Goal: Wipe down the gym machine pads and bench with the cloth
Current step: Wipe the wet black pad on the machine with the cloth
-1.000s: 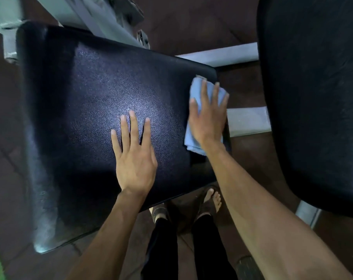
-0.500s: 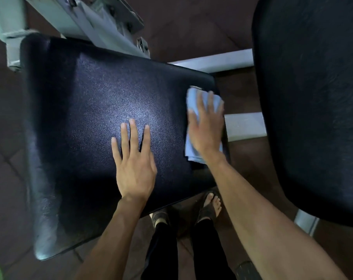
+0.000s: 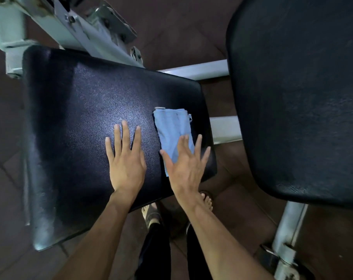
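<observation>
We look down on a black padded counter (image 3: 74,138) with a pebbled, glossy surface, fixed to a pale grey metal frame (image 3: 56,23) that runs off toward the upper left. Both of our hands lie on it. Our left hand (image 3: 127,162) rests flat near the middle of the pad, palm down, fingers straight and slightly spread, gripping nothing. Our right hand (image 3: 184,168) sits just beside it toward the pad's right edge, also splayed wide with the fingers (image 3: 197,144) extended; its palm and fingertips press on the near end of the cloth rather than closing around it. The cloth (image 3: 171,126) is light blue, folded into a narrow strip, and lies flat on the pad, reaching away from the right hand toward the far edge, with a small frayed corner at its far right.

To the right, apart from the counter, stands a 2nd black pad (image 3: 296,98), larger in view and carried on a pale post (image 3: 288,229) at the lower right. 2 white bars (image 3: 193,71) cross the gap between the 2 pads. Below the counter's near edge we see our dark trousers (image 3: 155,249) and 2 feet in sandals (image 3: 151,215) on a brown tiled floor (image 3: 191,27)
</observation>
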A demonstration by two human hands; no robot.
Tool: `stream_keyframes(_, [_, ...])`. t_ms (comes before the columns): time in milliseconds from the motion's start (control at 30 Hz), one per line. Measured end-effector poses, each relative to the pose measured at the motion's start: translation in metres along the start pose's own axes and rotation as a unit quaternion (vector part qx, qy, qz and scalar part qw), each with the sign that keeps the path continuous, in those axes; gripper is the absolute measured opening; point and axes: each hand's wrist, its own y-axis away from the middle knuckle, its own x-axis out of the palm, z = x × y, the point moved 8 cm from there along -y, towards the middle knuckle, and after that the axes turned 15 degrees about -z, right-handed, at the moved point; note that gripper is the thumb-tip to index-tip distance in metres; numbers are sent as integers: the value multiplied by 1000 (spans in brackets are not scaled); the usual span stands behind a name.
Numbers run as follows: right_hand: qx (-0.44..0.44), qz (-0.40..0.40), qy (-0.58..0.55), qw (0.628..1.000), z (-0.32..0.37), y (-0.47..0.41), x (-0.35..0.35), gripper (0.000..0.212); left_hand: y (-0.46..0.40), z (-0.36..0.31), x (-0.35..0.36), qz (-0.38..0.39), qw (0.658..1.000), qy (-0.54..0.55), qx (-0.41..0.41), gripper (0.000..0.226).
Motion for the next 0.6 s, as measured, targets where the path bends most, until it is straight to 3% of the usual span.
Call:
stream_keyframes(233, [28,-63,-35,997,3,-5,-16,29,4,-5,-10,15,999,33,-1,51])
stream_keyframes(600, [44,-28,23,998,-27,83,-109,30,104,-39,-90,101,991,45,78,53])
